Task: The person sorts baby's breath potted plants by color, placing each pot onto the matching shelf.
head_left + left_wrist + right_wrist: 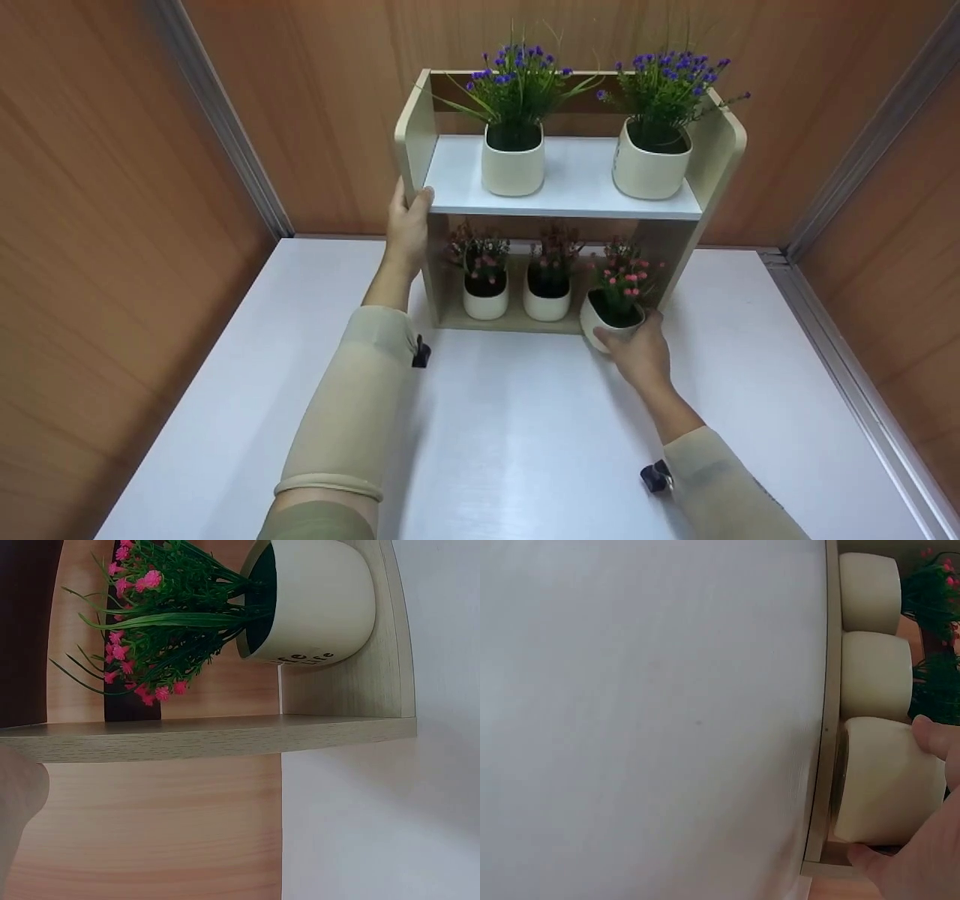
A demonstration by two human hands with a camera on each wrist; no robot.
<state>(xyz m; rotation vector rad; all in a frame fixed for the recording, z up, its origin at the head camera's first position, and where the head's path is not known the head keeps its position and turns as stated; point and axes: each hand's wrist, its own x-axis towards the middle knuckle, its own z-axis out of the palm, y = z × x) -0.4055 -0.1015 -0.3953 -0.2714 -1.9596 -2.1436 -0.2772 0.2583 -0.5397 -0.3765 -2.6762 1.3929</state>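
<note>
A two-tier wooden shelf (566,213) stands at the back of the white table. My left hand (407,229) grips its left side panel, thumb at the front edge by the upper board. At the lower right, my right hand (641,349) holds a white pot of pink flowers (611,319), tilted, at the front edge of the bottom board. In the right wrist view, thumb and fingers span that pot (889,780). Two more potted pink-flowered plants stand on the bottom board, one at the left (486,300) and one in the middle (547,301).
On the upper board stand two white pots of purple flowers, one left of centre (513,165) and one at the right (651,169). Wood-grain walls (322,112) with metal corner strips enclose the white table (495,450). Black clips hang from both sleeves.
</note>
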